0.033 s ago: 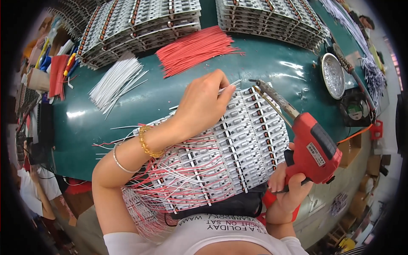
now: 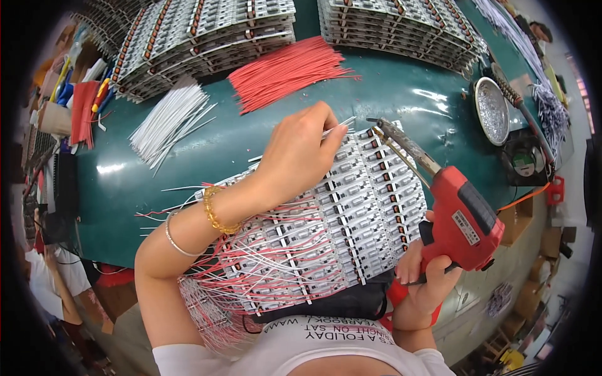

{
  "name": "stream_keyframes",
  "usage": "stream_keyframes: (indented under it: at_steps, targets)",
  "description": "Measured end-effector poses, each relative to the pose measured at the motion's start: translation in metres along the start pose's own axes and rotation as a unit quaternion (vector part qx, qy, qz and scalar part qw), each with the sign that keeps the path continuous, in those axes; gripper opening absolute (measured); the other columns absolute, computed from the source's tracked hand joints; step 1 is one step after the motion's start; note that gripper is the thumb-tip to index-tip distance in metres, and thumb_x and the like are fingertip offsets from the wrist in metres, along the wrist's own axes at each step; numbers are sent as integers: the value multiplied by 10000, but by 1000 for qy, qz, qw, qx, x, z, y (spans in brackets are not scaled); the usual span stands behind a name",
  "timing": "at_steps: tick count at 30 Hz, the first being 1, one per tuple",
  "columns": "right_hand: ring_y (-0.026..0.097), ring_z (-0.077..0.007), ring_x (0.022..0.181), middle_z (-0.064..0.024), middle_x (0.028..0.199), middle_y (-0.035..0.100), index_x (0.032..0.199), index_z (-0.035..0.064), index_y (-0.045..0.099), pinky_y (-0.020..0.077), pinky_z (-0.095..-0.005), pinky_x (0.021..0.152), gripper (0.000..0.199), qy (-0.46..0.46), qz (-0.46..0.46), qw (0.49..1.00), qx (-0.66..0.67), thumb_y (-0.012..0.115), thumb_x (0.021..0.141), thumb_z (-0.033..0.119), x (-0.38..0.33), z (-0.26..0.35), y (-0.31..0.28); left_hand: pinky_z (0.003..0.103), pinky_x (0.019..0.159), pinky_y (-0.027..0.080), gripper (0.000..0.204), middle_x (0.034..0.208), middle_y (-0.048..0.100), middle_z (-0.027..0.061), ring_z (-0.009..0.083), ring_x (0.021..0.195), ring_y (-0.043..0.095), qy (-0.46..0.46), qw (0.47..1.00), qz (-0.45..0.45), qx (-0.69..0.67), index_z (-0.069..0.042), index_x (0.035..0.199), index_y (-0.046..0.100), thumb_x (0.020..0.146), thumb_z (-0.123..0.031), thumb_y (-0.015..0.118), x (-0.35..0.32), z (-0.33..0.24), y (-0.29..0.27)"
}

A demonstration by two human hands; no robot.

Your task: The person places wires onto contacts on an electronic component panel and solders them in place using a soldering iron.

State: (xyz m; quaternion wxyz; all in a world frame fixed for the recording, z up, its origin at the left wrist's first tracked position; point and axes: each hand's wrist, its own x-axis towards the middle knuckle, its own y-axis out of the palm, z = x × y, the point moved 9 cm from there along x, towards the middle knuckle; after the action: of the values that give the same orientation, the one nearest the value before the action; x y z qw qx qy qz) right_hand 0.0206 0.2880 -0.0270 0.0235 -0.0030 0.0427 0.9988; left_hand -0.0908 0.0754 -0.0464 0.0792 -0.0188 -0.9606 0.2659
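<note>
Head view: left hand (image 2: 295, 156) pinched on thin white wire (image 2: 338, 125), wire end laid at far edge of circuit-board panel (image 2: 351, 219) on green worktop (image 2: 389, 94). Right hand (image 2: 423, 282) clenched round red soldering gun (image 2: 461, 219), tip (image 2: 385, 127) hovering just beside wire end. Wire judged light, limp, springy; best pinched close to bare end. Panel judged thin, fragile. White wire bundle (image 2: 166, 122) and red wire bundle (image 2: 285, 72) seen beyond.
</note>
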Motion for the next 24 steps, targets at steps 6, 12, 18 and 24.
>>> stream_keyframes:
  at_steps: [6,12,18,24]
  targets:
    - [393,-92,358,-7,471,397,1184,-118,377,355,-227,359,733,26,16,1000,-4,563,857,512,0,-4,-1,362,602,464,193,739,593,157,269,645,575,19,999,-14,45,33,811,531,868,-137,602,-3,-4,1]
    - [401,-102,361,-11,470,399,1119,-114,398,354,-230,361,687,33,-4,999,-16,561,862,502,-5,-7,-5,397,569,422,167,740,573,179,333,640,549,51,996,-27,74,26,808,516,863,-111,593,-5,-10,1]
    - [400,-102,364,-20,474,416,1097,-115,414,350,-229,363,673,36,-1,998,-51,572,859,495,-5,-9,-6,416,580,421,162,737,567,182,350,640,542,67,992,-41,103,20,818,499,863,-106,590,-5,-13,4]
    - [391,-94,360,-8,468,411,1182,-140,385,346,-227,360,743,17,-11,999,-33,580,853,497,-5,-5,-6,460,620,453,156,761,571,211,386,691,569,73,990,-23,116,25,806,477,841,-88,578,-5,-15,7]
